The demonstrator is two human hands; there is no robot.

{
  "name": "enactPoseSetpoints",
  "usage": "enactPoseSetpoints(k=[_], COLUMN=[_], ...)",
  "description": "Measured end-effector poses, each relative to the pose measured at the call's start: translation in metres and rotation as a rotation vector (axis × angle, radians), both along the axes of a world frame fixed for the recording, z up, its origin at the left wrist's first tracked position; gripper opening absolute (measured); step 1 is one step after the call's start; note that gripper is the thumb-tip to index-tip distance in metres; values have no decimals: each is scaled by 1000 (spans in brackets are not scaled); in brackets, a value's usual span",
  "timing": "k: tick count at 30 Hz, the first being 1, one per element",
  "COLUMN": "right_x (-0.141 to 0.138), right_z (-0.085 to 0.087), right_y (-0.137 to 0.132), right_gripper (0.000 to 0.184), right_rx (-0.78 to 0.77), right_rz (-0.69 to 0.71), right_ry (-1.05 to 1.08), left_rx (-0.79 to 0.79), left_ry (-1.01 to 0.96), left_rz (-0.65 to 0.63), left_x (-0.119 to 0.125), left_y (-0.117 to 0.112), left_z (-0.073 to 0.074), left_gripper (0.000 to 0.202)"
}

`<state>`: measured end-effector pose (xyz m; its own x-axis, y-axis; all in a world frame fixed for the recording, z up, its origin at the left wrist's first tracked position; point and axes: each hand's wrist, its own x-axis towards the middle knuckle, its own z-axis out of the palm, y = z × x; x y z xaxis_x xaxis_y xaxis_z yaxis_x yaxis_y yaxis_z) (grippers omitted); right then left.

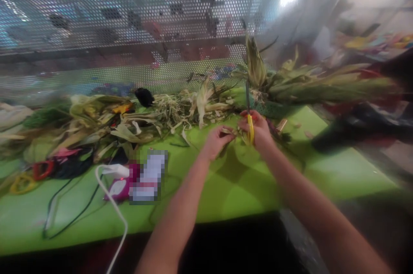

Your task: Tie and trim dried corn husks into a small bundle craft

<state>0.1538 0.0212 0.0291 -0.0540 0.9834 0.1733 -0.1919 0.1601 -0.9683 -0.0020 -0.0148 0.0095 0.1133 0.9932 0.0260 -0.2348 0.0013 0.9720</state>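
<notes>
Our right grip [260, 130] is closed around yellow-handled metal scissors [250, 127], our left grip [215, 143] pinches what seems a small brownish strip of dry husk [227, 131], both over the glossy green desk [251, 201]; we judge the trimming partly done, with pale stringy scraps [171, 112] lying beyond, and much left, since broad yellow-green leafy husks [87, 110] lie heaped leftward

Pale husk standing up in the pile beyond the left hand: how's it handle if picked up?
Probably light: the pale husk looks thin and leafy. Likely floppy, given its drooping lower end. May snag, since it sits among tangled plant strips.
</notes>
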Motion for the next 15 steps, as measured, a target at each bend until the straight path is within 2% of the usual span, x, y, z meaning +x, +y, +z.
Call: enactPoseSetpoints(k=[6,11,15], right_x=[2,15,26], right_z=[6,21,27], right_y=[-6,-9,-9], right_gripper=[43,49,53], right_rx=[34,80,130], right_rz=[38,175,257], right_ry=[-73,-231,-463], left_rx=[-15,0,44], left_ry=[-76,-208,-231], left_rz=[40,202,275], left_x=[4,-18,-35], left_y=[2,8,10], left_z=[-2,4,9], left_gripper=[39,36,34])
